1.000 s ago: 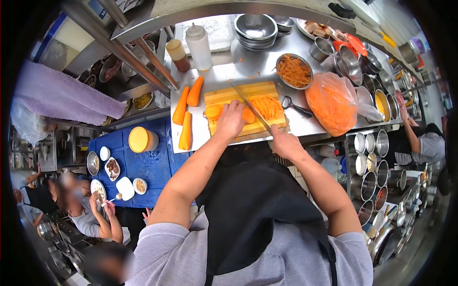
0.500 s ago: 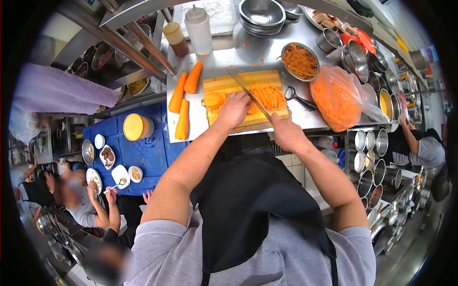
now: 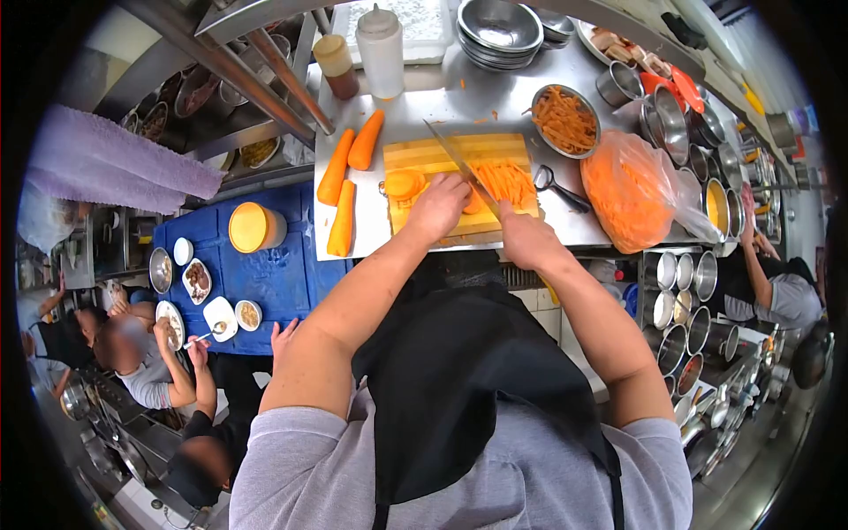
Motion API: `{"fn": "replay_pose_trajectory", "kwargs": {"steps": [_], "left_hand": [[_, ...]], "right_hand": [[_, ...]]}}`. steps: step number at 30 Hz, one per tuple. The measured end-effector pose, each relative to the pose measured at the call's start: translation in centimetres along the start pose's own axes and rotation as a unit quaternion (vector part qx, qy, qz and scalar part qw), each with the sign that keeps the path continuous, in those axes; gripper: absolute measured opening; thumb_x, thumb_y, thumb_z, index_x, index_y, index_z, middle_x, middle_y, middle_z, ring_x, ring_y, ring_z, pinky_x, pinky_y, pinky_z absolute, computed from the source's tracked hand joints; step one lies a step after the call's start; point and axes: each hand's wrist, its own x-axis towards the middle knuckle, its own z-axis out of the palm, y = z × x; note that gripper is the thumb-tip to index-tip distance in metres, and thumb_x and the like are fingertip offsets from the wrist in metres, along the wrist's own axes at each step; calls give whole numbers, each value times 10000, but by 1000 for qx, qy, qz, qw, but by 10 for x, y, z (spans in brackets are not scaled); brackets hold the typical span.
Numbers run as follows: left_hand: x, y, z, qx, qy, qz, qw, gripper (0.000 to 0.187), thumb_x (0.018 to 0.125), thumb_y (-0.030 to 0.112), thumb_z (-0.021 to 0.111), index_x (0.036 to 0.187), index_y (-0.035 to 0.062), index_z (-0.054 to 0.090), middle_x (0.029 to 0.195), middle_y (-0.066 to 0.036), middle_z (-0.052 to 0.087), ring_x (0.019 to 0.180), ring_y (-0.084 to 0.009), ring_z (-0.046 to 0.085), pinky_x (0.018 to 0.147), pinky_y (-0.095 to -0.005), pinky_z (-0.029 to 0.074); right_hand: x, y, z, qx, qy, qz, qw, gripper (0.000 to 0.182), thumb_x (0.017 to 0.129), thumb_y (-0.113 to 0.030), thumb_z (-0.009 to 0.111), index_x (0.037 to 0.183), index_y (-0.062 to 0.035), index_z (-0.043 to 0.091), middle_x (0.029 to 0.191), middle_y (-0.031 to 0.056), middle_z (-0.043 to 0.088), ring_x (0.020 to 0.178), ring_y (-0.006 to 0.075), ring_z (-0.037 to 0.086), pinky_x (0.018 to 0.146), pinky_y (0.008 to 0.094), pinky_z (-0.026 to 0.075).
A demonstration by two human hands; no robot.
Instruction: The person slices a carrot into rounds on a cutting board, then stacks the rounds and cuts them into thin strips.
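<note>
My right hand (image 3: pixel 530 238) is closed round the handle of a knife (image 3: pixel 456 157), its blade slanting across the wooden cutting board (image 3: pixel 424 155). My left hand (image 3: pixel 442 208) is curled on the board just left of the blade, fingers pressing down on carrot slices (image 3: pixel 473 205) partly hidden beneath them. Cut carrot sticks (image 3: pixel 503 181) lie in a heap right of the blade. Thick carrot pieces (image 3: pixel 405 184) sit at the board's left. Beyond that edge are three peeled carrots (image 3: pixel 336 168). A black-handled peeler (image 3: pixel 562 188) rests right of the board.
A bowl of orange shreds (image 3: pixel 565 121) and a plastic bag of orange shreds (image 3: pixel 629 196) flank the board's right. Squeeze bottles (image 3: pixel 380 53) and stacked metal bowls (image 3: pixel 500 26) stand behind. Co-workers eat at a blue table (image 3: pixel 265 296) on the left; another person (image 3: pixel 768 291) is far right.
The view has shifted slightly, moving the counter a little right in the picture. Both hands keep almost the same place over the board, the knife still beside the left fingers.
</note>
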Motion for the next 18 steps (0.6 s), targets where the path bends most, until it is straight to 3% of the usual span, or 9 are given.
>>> {"fn": "replay_pose_trajectory", "kwargs": {"steps": [5,11,18], "left_hand": [[2,-2,-4,3,-23,-11,1000,145,868,126,667,997,61,684,1109,-79,640,1086,-309,569,966,-405,490],[-2,-1,-3,-18,6,9,1000,152,857,112,675,1002,70,689,1096,-71,643,1056,-300,572,946,-397,500],[-4,-1,-3,-2,8,20,1000,124,855,108,674,973,70,676,1080,-71,632,1033,-300,575,927,-391,508]], "right_hand": [[-15,-3,-8,11,-35,11,999,278,880,-19,530,1148,17,462,980,316,705,984,465,697,864,542,536],[15,7,57,23,52,-14,998,256,904,-26,502,1151,18,449,938,307,707,941,471,700,807,562,540],[28,-1,7,0,25,-25,999,272,892,-16,504,1155,23,449,953,319,704,946,474,698,826,558,535]]}}
